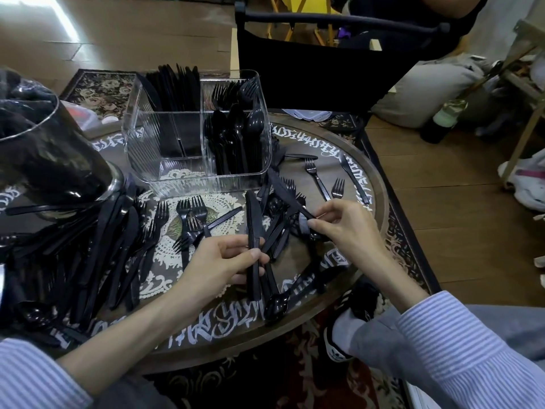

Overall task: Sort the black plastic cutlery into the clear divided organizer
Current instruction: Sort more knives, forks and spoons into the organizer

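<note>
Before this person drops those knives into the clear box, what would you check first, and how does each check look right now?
1. Left hand has a firm grip on the black plastic knives: ok.
2. Right hand pinches one black plastic knife: ok.
3. Clear divided plastic organizer stands upright: ok.
4. Knife compartment has room: cannot tell.
5. Bundle holds knives only: cannot tell.

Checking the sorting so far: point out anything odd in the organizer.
Nothing misplaced: the clear organizer holds knives, forks and spoons in separate compartments; the near-left compartment is empty.
</note>
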